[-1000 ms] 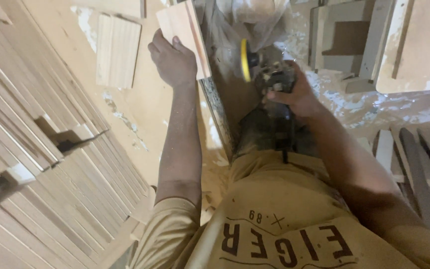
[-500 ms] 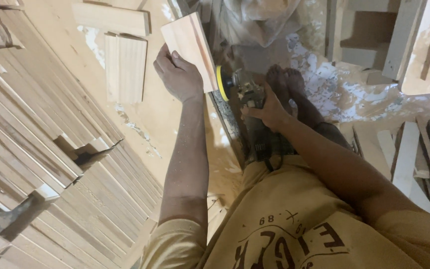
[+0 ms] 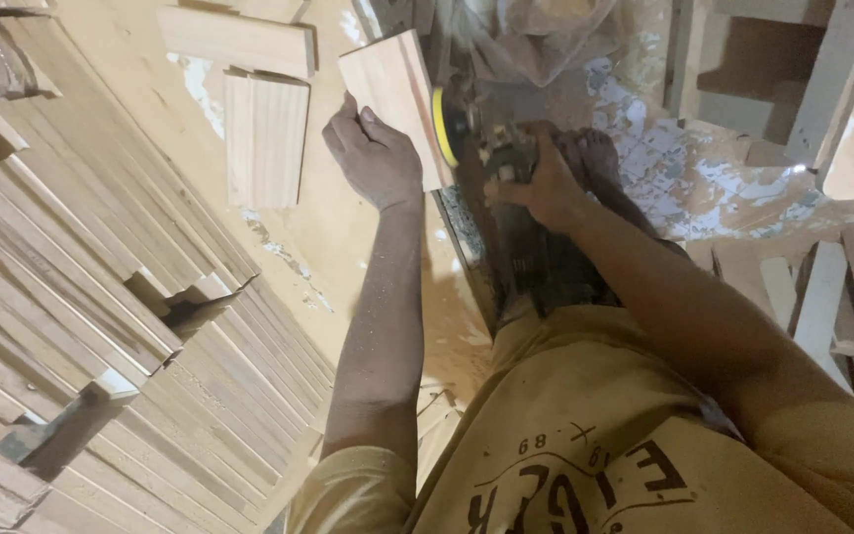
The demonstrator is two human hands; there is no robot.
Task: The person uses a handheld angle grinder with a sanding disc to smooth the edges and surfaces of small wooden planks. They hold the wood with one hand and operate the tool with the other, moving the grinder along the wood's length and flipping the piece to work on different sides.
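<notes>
Head view, then: what has each hand got?

— Left hand (image 3: 376, 158) is wrapped around a small wooden board (image 3: 394, 94), fingers closed over its near edge, holding it tilted up on edge. Right hand (image 3: 538, 183) is clamped on the body of a power sander (image 3: 491, 148), whose yellow disc (image 3: 440, 127) sits right against the board's right-hand face.

— And compared with a second ago?

— The board sits lower and more central in the picture than it did, and the right hand has slid up over the tool, covering more of it. The disc was a little off the wood a second ago; now the two look touching, so I judge the sanding of this piece to be under way rather than starting.

— What lies around?

— A bare foot (image 3: 595, 153) rests just beyond the right hand. To the left, two more flat boards (image 3: 264, 138) lie on the dusty floor (image 3: 348, 247), well apart from the sander. A big stack of wooden slats (image 3: 101, 326) fills the left side, and loose planks (image 3: 822, 307) lie at the right.

— Is the disc spinning?

— Cannot tell.
</notes>
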